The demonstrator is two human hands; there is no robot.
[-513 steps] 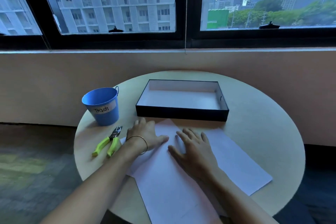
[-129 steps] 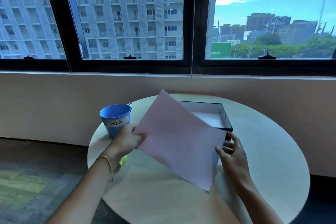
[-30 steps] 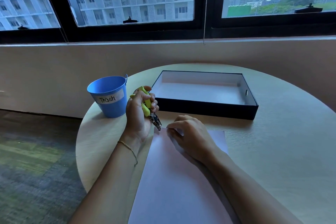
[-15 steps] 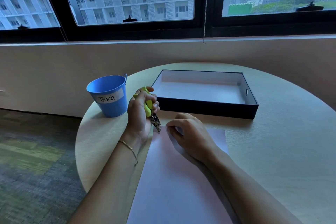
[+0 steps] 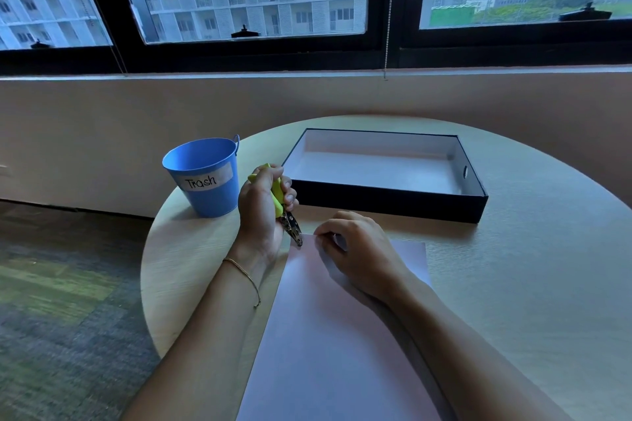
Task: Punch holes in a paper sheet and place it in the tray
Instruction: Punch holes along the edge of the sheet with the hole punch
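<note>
A pale sheet of paper (image 5: 328,335) lies flat on the round table, its far edge toward the tray. My left hand (image 5: 261,215) is shut on a hole punch with yellow-green handles (image 5: 277,196); its metal jaws (image 5: 293,231) point down and touch the sheet's far left corner. My right hand (image 5: 355,251) rests on the far edge of the sheet just right of the jaws, fingers curled and pinching the paper down. The black tray (image 5: 386,205) with a white inside stands beyond the sheet, nothing in it.
A blue bucket labelled "Trash" (image 5: 205,178) stands at the table's left edge, close to my left hand. The round wooden table (image 5: 547,267) ends near a low wall under the windows. Carpet floor (image 5: 61,301) lies to the left.
Over the last second the punch's jaws have dropped slightly to the sheet's far left corner. My right hand has stayed on the paper's far edge.
</note>
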